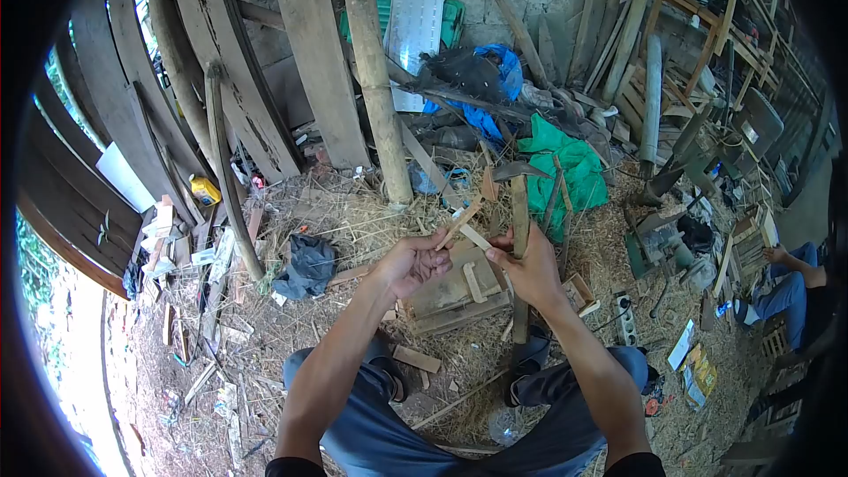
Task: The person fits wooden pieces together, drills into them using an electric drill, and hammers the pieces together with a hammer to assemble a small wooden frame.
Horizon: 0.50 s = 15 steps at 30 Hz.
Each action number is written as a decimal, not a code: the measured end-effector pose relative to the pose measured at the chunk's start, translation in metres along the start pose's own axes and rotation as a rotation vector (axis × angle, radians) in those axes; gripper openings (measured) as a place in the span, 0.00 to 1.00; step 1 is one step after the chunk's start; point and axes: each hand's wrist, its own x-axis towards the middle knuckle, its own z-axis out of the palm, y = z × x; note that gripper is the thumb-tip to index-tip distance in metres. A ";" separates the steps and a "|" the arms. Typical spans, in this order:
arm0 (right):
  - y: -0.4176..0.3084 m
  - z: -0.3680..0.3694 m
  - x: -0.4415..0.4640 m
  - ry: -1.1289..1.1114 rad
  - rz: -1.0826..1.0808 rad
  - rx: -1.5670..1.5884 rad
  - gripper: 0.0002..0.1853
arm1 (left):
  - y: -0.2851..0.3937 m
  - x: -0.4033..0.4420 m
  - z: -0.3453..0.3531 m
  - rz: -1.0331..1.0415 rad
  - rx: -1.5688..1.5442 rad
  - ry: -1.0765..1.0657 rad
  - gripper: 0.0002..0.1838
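Observation:
Near the centre, my left hand [413, 263] has its fingers curled at the lower end of a thin brown wood strip [461, 221]. My right hand [533, 269] pinches a pale wood strip [471, 231] between thumb and finger. The two strips meet or cross between the hands. A hammer [520, 212] stands upright against my right hand, its metal head at the top; the palm side of that hand is hidden. Below the hands lies a wooden block [442, 291], with a short wood piece [474, 283] on it.
A black plastic bag [305, 265] lies left, a green sheet [570, 168] ahead right. A wooden pole [375, 79] rises in front. A power strip [626, 320] is right of my knee. Another person's leg [782, 309] shows far right.

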 end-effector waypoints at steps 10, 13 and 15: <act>0.000 0.001 0.001 -0.008 0.056 0.063 0.19 | 0.004 0.005 -0.007 -0.033 0.087 -0.034 0.14; 0.007 -0.004 0.002 -0.061 0.131 0.149 0.20 | 0.002 0.006 0.006 0.188 0.531 0.152 0.19; 0.010 -0.004 0.003 -0.079 0.133 0.179 0.21 | 0.002 0.005 0.010 0.423 0.857 0.250 0.21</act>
